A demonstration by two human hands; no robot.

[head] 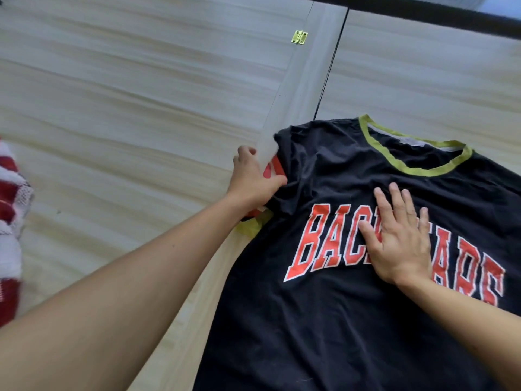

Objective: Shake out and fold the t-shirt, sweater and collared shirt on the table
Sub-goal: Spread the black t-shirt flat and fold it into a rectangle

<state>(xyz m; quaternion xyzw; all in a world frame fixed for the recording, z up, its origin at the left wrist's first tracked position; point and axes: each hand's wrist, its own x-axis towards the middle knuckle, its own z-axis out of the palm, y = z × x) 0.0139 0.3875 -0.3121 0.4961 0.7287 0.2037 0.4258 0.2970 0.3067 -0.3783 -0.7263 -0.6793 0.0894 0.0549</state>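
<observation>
T-shirt [352,320] lay pinned under the flat right hand [400,241]; the left hand [253,179] gripped the sleeve [283,153], best folded across tautly.

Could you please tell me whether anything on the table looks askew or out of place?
Yes: one sleeve of the t-shirt, gripped by the left hand, is bunched and creased at the shoulder, while the front lies flat under the right hand.

A pale wood-grain table [141,108] is filling the view, its two leaves meeting at a seam [307,80], with a brass hinge [299,37] sitting just beside it. A dark strip [423,11] is running along the far edge. Soft, even light is falling across the wood.
</observation>
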